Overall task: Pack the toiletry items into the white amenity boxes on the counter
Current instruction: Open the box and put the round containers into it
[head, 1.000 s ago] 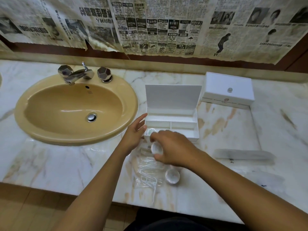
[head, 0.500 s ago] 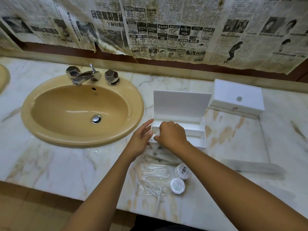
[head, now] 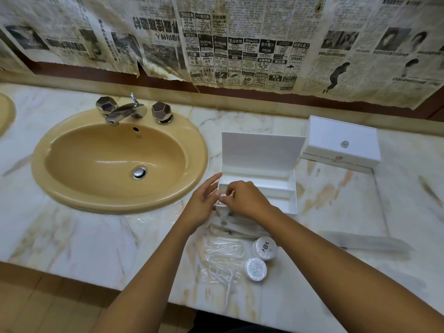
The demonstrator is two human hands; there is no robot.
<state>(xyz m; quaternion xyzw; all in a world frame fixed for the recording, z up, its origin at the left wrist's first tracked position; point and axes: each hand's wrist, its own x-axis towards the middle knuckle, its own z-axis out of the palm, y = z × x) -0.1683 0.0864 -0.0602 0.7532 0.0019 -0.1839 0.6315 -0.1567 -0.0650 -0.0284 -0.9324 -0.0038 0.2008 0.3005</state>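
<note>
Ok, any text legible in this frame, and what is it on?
"RM299": newspaper on the wall.
"SDN BHD": same newspaper.
Other newsprint: too blurred.
Closed box label: too small.
Round soaps, sachets: printed emblems, wording unreadable.

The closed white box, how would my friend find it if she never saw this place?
Start at the tan sink and move right along the marble counter, past the open white box by the hands. The closed white box sits further right, near the wall. Its lid is shut, with a small round knob on top.
</note>
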